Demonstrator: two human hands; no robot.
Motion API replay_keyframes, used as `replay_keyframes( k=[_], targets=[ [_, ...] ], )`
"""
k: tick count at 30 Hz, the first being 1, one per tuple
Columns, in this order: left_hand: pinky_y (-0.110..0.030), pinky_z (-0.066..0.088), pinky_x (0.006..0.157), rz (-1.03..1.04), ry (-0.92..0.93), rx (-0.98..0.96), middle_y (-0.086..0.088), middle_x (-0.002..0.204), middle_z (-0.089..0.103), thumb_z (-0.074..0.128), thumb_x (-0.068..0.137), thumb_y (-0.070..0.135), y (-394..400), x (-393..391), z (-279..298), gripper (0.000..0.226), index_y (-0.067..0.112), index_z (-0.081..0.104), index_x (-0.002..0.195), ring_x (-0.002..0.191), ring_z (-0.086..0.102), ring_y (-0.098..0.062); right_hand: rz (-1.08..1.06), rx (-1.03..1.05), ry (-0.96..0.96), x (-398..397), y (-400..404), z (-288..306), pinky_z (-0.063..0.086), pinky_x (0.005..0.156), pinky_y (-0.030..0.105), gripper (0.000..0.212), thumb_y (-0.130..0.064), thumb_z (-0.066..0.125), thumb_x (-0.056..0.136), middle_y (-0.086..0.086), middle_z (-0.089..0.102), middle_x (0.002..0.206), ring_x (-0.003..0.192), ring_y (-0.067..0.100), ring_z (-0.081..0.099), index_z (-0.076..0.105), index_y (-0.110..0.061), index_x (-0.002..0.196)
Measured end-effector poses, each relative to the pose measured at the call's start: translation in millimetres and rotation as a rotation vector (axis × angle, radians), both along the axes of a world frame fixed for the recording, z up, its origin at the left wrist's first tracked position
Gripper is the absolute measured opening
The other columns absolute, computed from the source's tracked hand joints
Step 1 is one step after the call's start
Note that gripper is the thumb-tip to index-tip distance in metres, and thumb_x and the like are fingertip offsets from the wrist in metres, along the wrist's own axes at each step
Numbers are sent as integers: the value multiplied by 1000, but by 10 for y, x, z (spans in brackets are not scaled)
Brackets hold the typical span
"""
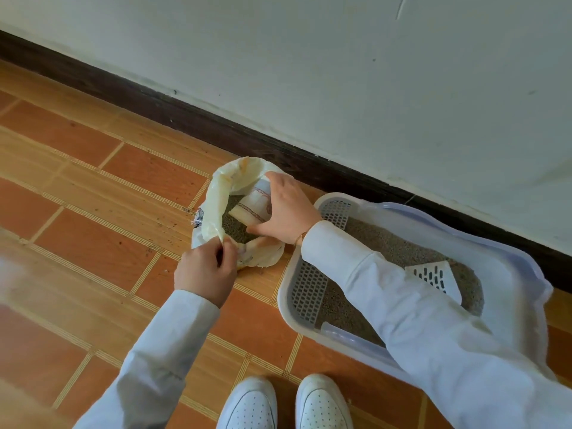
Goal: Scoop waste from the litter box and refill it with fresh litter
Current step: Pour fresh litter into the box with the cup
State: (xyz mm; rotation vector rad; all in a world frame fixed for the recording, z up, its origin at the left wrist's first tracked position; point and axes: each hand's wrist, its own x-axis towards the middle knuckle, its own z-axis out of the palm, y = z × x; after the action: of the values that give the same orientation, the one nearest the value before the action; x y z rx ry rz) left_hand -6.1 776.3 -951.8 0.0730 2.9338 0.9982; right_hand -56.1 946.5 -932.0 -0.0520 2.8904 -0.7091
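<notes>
Plastic bag (216, 193) rim, fingers (227, 247) pinching

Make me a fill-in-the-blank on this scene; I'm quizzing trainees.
1. Both hands, left hand and right hand, hold the rim of the ____.
2. The slotted scoop lies in the ____.
3. The litter box stands beside the ____ baseboard.
Missing: bag; litter box; dark

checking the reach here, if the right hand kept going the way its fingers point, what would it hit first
Probably the grey litter inside the open bag: the right hand reaches leftward into its mouth, though depth is unclear.
</notes>
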Motion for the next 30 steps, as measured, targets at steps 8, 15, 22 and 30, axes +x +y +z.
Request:
replay_keyframes(
  k=[8, 15, 22, 30],
  targets=[
    [-23, 23, 43, 1, -28, -7, -2, 40, 41, 43, 92, 28, 7, -29, -52, 45, 23, 34, 48, 38, 38, -25, 38, 209, 61, -205, -196, -104, 39, 98, 34, 83, -51, 76, 71, 15, 50, 122, 113, 28, 47, 40, 2, 124],
    [-22, 23, 42, -33, -33, -34, -1, 40, 42, 43, 93, 30, 24, -51, -101, 41, 12, 51, 57, 37, 39, -22, 51, 279, 53, -286, -264, -240, 42, 97, 35, 85, -51, 72, 75, 17, 47, 123, 113, 28, 47, 36, 5, 129],
    [-21, 17, 43, -32, -67, -69, 4, 38, 29, 47, 91, 28, 10, 48, -119, 46, 22, 30, 49, 34, 29, -16, 94, 115, -113, -132, -309, -315, 41, 99, 36, 81, -36, 83, 66, 16, 46, 125, 116, 29, 46, 37, -1, 123],
    [-26, 36, 42, -46, -56, -67, -11, 49, 56, 41, 93, 31, -17, 54, -121, 42, 8, 55, 60, 41, 47, -29, -122, -255, -265, -101, 7, -153, 41, 91, 29, 87, -50, 82, 63, -2, 55, 123, 121, 19, 51, 44, -12, 132]
  ],
)
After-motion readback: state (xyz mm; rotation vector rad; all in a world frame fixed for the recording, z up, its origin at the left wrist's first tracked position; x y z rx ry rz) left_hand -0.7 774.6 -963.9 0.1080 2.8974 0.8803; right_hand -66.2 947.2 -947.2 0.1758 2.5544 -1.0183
